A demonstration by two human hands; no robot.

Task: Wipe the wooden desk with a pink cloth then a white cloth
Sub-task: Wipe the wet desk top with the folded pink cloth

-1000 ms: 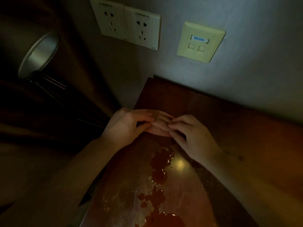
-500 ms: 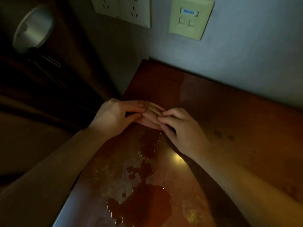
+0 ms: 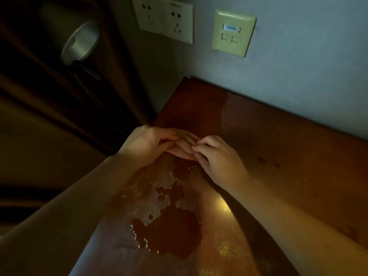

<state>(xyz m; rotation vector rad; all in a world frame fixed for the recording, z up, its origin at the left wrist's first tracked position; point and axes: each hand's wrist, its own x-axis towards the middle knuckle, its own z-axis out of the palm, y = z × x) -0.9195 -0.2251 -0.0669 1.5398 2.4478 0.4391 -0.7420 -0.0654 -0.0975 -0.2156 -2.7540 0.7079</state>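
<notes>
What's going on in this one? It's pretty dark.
A person's left hand and right hand hold what looks like a small pink cloth against the wooden desk, near its far left corner. A puddle lies unwiped, closer to the camera.

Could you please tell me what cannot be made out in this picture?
Head view:
pink cloth: mostly covered by the left hand and right hand, shape lost in dim light.
wall sockets: tops cut off by the upper edge.
wall plate label: blurred, unreadable.
white cloth: nowhere in frame.
</notes>
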